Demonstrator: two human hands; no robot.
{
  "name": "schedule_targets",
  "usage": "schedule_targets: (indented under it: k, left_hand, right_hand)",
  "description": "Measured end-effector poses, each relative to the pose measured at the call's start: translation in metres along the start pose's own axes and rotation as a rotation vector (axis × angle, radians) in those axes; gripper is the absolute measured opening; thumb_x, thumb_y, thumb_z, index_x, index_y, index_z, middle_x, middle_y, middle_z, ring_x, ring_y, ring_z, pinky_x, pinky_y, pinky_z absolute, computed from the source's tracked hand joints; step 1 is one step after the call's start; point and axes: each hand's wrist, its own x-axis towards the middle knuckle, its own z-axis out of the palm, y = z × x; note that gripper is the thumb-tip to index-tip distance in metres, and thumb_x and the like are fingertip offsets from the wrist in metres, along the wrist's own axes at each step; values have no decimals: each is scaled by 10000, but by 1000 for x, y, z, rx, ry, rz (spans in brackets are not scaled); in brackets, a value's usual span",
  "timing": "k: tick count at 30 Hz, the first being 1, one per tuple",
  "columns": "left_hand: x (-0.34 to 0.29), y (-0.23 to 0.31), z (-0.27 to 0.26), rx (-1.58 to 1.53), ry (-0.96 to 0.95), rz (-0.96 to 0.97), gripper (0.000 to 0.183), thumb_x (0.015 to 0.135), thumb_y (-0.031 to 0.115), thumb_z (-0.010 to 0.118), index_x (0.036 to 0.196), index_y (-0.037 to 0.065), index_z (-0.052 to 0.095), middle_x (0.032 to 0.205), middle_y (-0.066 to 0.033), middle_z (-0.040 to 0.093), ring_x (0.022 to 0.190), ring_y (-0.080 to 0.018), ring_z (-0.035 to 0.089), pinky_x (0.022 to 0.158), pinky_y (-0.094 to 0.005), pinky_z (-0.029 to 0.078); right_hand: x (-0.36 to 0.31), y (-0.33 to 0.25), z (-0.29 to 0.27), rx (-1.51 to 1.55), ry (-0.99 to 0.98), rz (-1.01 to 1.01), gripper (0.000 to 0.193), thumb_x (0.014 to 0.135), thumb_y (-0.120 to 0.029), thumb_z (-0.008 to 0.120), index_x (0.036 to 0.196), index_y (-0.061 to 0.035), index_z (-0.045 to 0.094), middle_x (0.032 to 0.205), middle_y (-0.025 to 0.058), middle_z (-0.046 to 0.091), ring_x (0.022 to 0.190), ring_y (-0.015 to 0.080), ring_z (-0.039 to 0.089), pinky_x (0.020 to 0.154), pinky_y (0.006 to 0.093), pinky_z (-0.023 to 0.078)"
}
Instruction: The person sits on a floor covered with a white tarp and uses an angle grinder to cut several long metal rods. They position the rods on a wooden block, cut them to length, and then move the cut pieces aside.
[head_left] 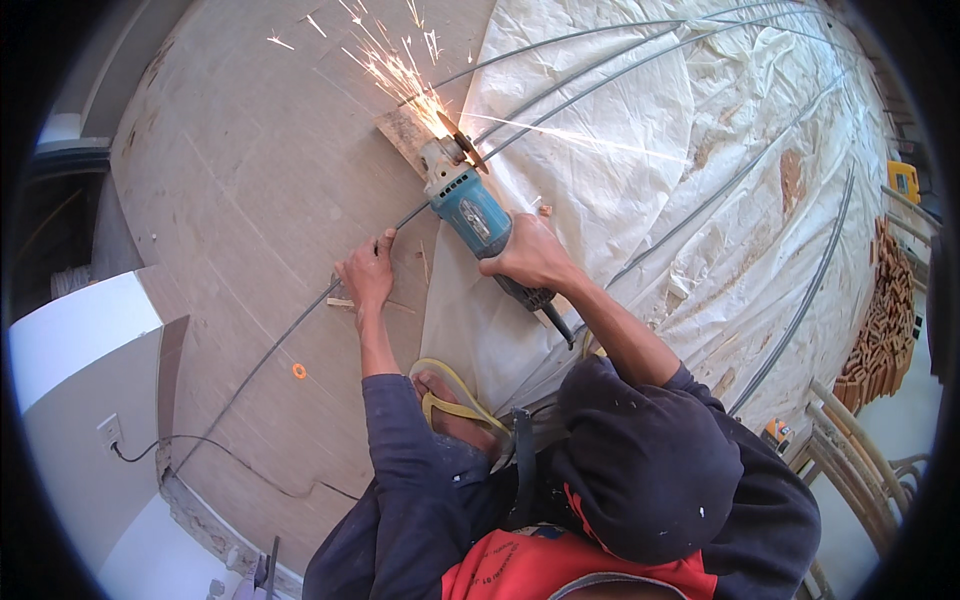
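My right hand [532, 252] is closed around the body of a blue angle grinder [472, 214]. Its spinning disc [460, 140] stands on edge against a thin metal rod, and bright sparks [395, 70] fly off toward the far left. The exact contact point is lost in the glare. My left hand [369, 268] grips the near stretch of that metal rod [300, 322], a little left of the grinder. Under the cutting spot lies a wooden board [402, 138], partly hidden by the tool.
White sheeting [600, 130] covers the floor on the right, with several long rods [740, 165] across it. My sandalled foot [452, 402] is close below the grinder. An orange ring [299, 371] lies left. A cable [235, 452] runs from a wall socket [110, 432]. Bricks [880, 320] are stacked far right.
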Motion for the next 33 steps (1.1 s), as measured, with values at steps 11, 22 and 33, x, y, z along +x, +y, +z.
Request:
schedule_targets:
  k: [11, 22, 33]
  left_hand:
    - [0, 1, -2, 8, -44, -18, 676, 949, 635, 376, 758, 34, 621, 741, -213, 624, 789, -417, 585, 810, -472, 351]
    - [2, 9, -9, 8, -125, -41, 718, 958, 647, 326, 869, 14, 654, 809, -262, 637, 865, -450, 598, 861, -490, 358]
    - [1, 7, -7, 14, -83, -34, 708, 952, 644, 352, 854, 11, 655, 797, -253, 634, 845, -440, 594, 843, -482, 364]
  right_hand:
    - [-11, -11, -11, 4, -92, 81, 652, 553, -338, 769, 971, 140, 619, 859, 277, 647, 813, 347, 658, 792, 408, 521]
    - [-6, -1, -4, -3, -55, 75, 663, 552, -343, 767, 959, 158, 615, 852, 270, 652, 801, 335, 663, 781, 399, 523]
    - [-4, -2, -3, 12, -82, 89, 643, 557, -342, 762, 950, 145, 618, 847, 271, 646, 784, 335, 657, 770, 405, 521]
